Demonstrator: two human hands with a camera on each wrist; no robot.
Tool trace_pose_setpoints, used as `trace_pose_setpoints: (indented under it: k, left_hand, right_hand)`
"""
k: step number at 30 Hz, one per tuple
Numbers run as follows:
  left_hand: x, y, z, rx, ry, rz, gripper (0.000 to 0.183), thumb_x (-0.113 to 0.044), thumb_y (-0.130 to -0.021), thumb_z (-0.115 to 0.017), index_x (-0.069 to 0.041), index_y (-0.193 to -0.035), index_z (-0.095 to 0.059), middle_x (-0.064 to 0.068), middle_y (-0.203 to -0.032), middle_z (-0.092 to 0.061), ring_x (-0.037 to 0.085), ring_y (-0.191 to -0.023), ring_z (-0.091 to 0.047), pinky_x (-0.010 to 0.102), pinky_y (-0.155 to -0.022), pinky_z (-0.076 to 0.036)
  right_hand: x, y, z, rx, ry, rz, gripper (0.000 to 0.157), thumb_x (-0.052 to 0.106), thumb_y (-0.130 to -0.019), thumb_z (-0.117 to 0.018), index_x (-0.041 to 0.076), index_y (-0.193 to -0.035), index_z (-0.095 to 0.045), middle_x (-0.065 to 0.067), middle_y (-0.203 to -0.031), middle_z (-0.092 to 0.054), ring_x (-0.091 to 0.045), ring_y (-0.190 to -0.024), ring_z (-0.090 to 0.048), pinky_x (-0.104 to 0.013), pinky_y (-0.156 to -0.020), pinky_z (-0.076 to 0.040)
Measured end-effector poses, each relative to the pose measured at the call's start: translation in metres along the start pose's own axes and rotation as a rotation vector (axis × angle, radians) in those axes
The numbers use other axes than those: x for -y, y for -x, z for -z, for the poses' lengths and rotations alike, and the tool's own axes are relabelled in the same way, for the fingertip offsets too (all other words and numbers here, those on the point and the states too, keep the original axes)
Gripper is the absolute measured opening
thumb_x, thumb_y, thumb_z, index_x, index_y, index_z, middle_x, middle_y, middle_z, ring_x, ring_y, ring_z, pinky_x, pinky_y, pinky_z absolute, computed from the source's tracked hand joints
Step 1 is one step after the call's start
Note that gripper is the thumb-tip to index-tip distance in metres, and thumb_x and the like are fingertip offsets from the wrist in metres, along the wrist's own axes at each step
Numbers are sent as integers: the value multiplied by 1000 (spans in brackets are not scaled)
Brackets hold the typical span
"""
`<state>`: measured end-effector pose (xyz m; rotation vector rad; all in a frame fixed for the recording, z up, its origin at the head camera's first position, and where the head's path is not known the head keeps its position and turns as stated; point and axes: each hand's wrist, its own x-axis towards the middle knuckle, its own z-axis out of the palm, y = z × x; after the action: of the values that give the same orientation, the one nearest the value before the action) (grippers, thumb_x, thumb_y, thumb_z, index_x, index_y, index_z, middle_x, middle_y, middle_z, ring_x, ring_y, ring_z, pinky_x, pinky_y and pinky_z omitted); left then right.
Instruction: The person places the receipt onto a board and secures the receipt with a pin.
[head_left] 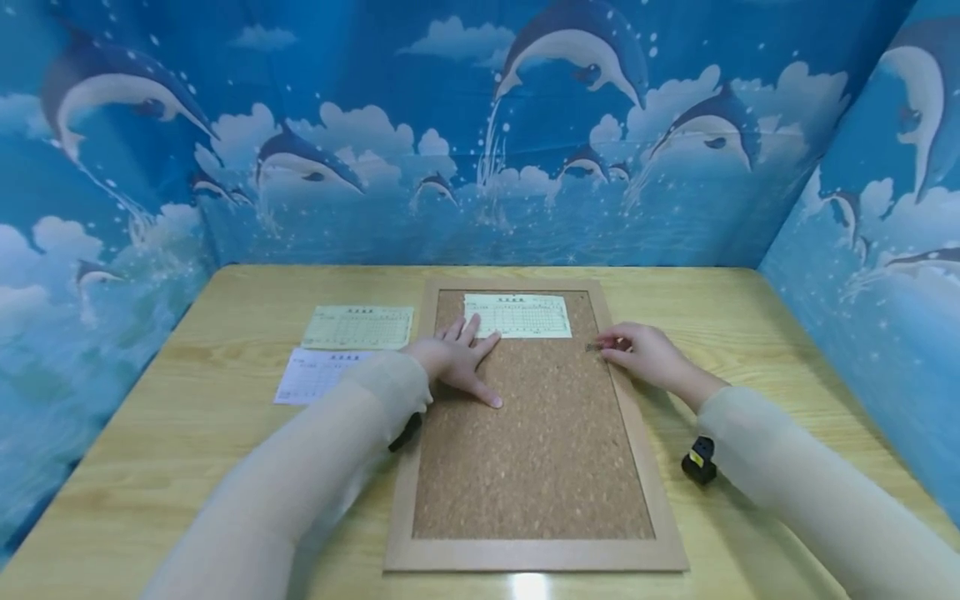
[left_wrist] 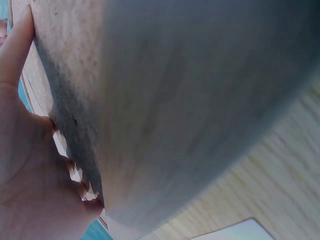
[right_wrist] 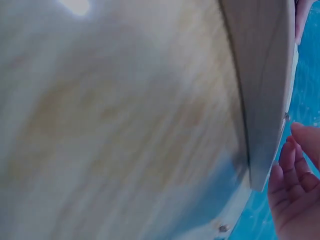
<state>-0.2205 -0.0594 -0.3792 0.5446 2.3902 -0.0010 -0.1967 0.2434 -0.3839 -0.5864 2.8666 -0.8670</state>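
Note:
My left hand (head_left: 461,362) lies with fingers spread on the cork board (head_left: 532,450), its upper fingertips over the lower left corner of a pale green printed slip (head_left: 517,317). That slip lies flat near the board's top. At the board's right frame, my right hand (head_left: 641,354) has thumb and fingertips drawn close together beside a little cluster of small metallic bits (head_left: 592,347). In the right wrist view a small bit (right_wrist: 286,116) shows just beyond the thumb tip. I cannot tell whether the fingertips pinch one.
Left of the board, a second green slip (head_left: 356,327) and a white slip (head_left: 315,375) lie on the wooden table (head_left: 165,442); my left sleeve covers part of the white one. A raised wooden frame (head_left: 536,556) edges the board. A dolphin-print curtain (head_left: 465,217) encloses the table's back and sides.

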Motion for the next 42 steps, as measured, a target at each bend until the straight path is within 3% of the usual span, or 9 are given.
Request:
trace_pose_setpoints:
  k: [4, 10, 16, 23, 29, 33, 36, 42]
  left_hand:
    - [-1, 4, -1, -5, 10, 11, 119, -85, -59, -53, -37, -147, 12, 3, -149, 31, 27, -136, 24, 51, -110, 0]
    - [-2, 4, -1, -6, 7, 12, 119, -85, -59, -53, -36, -147, 12, 3, -149, 30, 27, -136, 25, 51, -110, -1]
    - [-1, -1, -4, 5, 0, 8, 120, -85, -59, -52, -36, -146, 13, 3, -149, 31, 26, -136, 25, 50, -110, -1]
    - [-1, -6, -5, 8, 2, 11, 121, -86, -58, -52, -36, -146, 14, 3, -148, 33, 27, -135, 27, 51, -110, -3]
    - [-3, 1, 0, -6, -8, 15, 117, -82, -63, -54, -36, -146, 13, 4, -149, 32, 27, -136, 25, 50, -110, -3]
    - [-6, 7, 2, -7, 0, -6, 114, -80, -66, -54, -35, -147, 13, 5, -149, 31, 28, -136, 25, 50, -110, -2]
    - [-4, 2, 1, -1, -6, 2, 116, -82, -64, -54, -36, -146, 14, 4, -148, 33, 28, -135, 26, 50, -110, -2]
    - [0, -6, -1, 8, -17, 13, 119, -85, -59, -52, -38, -145, 16, 4, -147, 34, 28, -135, 27, 49, -111, -2]
  right_hand:
    - [3, -9, -3, 39, 52, 42, 30, 5, -88, -63, -5, -117, -62, -6, -87, -64, -20, -78, -59, -40, -72, -49]
    - [3, -13, -5, 81, 44, -20, 26, 7, -91, -60, -2, -115, -64, -10, -95, -67, -22, -85, -61, -42, -75, -49]
    - [4, -14, -5, 68, 44, -49, 14, 8, -91, -61, 2, -100, -70, -7, -89, -67, -20, -81, -60, -40, -73, -48]
    - [5, -13, -1, 95, 61, -7, 5, 8, -87, -65, 5, -84, -68, -2, -78, -65, -14, -70, -56, -35, -65, -47]
    - [4, -14, 0, 84, 76, 39, 14, 5, -87, -64, 0, -100, -67, -4, -84, -63, -16, -75, -56, -36, -69, -47]
    - [2, -13, 0, 87, 87, 39, 6, 4, -87, -63, 3, -92, -68, -4, -83, -64, -16, -74, -56, -37, -69, -47]
    - [3, -13, 0, 94, 91, 22, 6, 6, -88, -63, 4, -91, -68, -3, -83, -65, -15, -74, -57, -36, -69, -47]
    - [9, -20, -4, 89, 105, -22, 21, 11, -90, -62, 2, -108, -67, -6, -89, -64, -19, -80, -58, -39, -73, -47]
